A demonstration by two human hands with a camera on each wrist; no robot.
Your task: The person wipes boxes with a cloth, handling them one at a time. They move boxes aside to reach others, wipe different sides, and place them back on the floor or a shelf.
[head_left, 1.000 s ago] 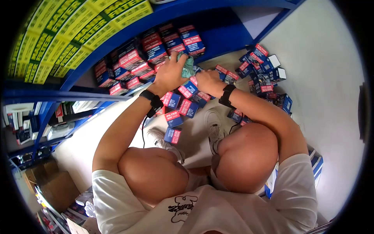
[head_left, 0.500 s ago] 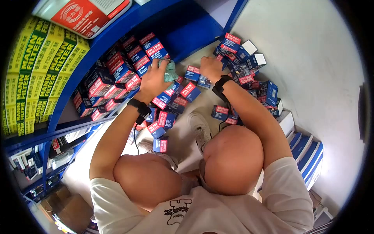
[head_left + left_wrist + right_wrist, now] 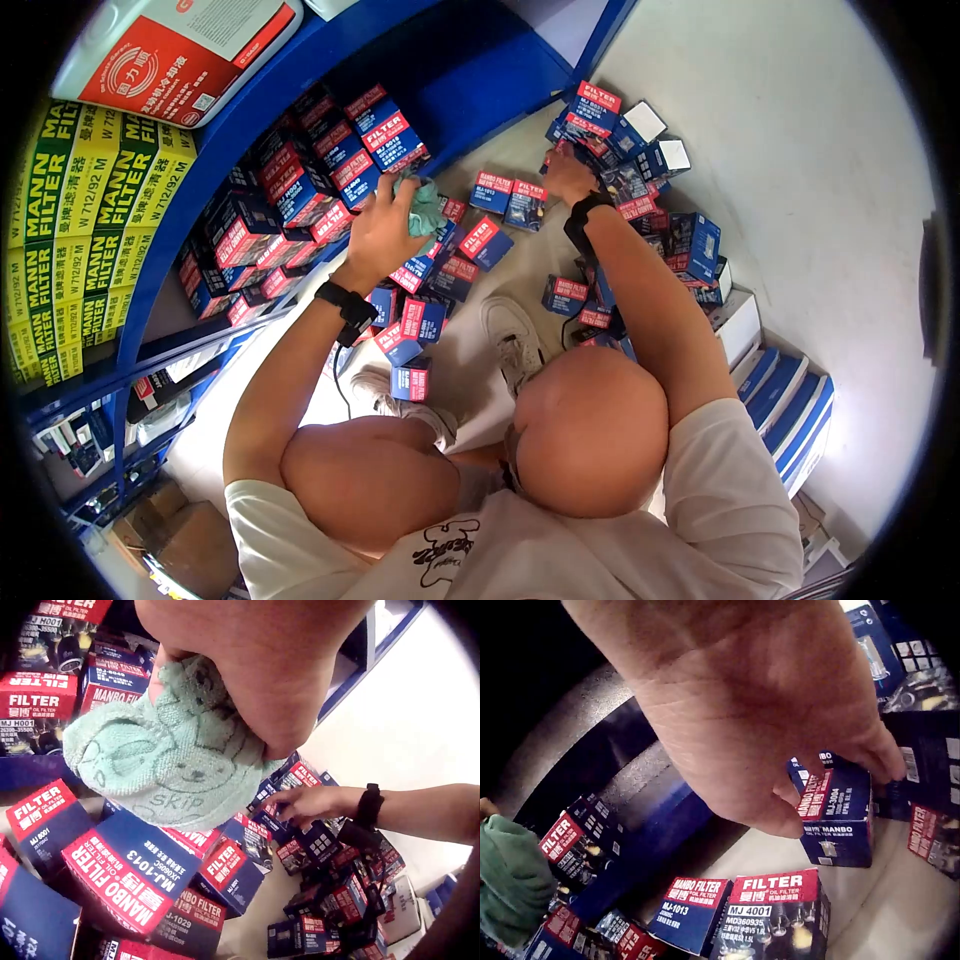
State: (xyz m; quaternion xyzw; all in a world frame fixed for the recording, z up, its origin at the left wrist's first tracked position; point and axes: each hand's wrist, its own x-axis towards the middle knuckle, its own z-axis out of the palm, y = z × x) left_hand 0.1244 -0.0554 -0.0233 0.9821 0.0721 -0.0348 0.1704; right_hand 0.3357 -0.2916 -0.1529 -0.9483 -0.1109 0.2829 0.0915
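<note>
In the head view my left hand point(image 3: 385, 232) grips a crumpled green cloth point(image 3: 427, 212) beside the filter boxes on the bottom shelf. The left wrist view shows this terry cloth point(image 3: 176, 757) with a stitched animal face and the word SKIP, above several loose boxes. My right hand point(image 3: 570, 178) is at the left edge of the floor pile. Its thumb and fingers lie at either side of an oil filter box point(image 3: 838, 825) marked MJ-3004. Two filter boxes, MJ-1013 point(image 3: 690, 915) and MJ 4001 point(image 3: 772, 911), stand side by side on the floor.
Stacked red-and-blue filter boxes point(image 3: 300, 190) fill the left of the blue shelf point(image 3: 480, 75). More boxes point(image 3: 485, 240) lie before my feet, others point(image 3: 690, 245) by the wall. Yellow-green boxes point(image 3: 100, 230) and a coolant jug point(image 3: 185, 60) stand above.
My right hand has left the boxes in the middle and moved right to the floor pile. The left hand keeps the cloth near the shelf. The view has turned, bringing the jug into sight.
</note>
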